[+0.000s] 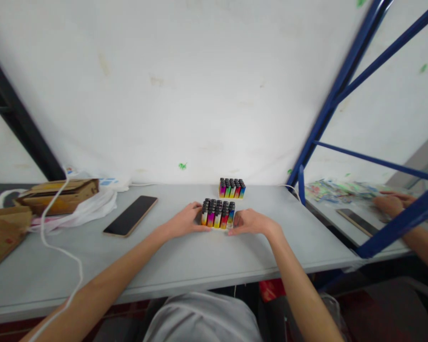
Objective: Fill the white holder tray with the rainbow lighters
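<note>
A block of several colourful lighters with black tops [217, 214] stands upright on the grey table [214, 256], in a low pale tray or base. My left hand [188, 220] is at its left side, fingers curved against it. At its right side is my right hand [248, 222], with thumb and fingers bent round the edge. The block is held between both hands. Behind it, near the wall, a second block of upright lighters [232, 188] stands apart, touched by neither hand.
A dark phone [131, 216] lies left of my left hand. Cardboard boxes [60, 194], a plastic bag [92, 207] and a white cable [59, 247] are at the left. A blue metal frame [330, 104] rises at the right; beyond it are another person's hands [392, 204].
</note>
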Tool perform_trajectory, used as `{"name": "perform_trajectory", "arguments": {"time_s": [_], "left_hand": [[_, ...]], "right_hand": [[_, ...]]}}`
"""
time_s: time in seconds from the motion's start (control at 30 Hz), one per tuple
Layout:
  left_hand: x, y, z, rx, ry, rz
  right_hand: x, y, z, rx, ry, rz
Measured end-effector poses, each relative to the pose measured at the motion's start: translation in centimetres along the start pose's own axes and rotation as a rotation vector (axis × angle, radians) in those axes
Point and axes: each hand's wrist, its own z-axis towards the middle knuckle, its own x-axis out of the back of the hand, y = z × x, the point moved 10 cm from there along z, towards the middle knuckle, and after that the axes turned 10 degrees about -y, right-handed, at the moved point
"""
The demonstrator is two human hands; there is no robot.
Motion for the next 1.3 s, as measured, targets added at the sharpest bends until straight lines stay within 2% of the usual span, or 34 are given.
{"name": "perform_trajectory", "arguments": {"time_s": [0.17,0.37,0.53,0.73,0.9,1.0,1.3], "left_hand": [[-1.0,0.9,3.1,-0.003,0.04,0.046],[-2.4,0.2,7.9,0.045,0.006,0.148],[-3.5,-0.6,10.1,0.109,0.041,0.176],[-4.0,-0.8,10.4,0.166,0.027,0.202],[-4.0,-0.8,10.0,0.184,0.03,0.211],[-3.9,-0.6,9.9,0.173,0.042,0.207],[-3.8,-0.4,10.0,0.148,0.035,0.171]], "right_hand": [[1.0,2.6,0.8,-0.206,0.145,-0.132],[2.6,5.5,0.5,-0.312,0.242,-0.161],[2.9,6.6,0.4,-0.349,0.295,-0.152],[2.6,7.3,1.1,-0.318,0.319,-0.171],[2.3,6.9,2.2,-0.1,0.306,-0.171],[2.3,7.0,2.4,-0.023,0.349,-0.116],[2.8,8.1,2.9,0.037,0.534,-0.021]]}}
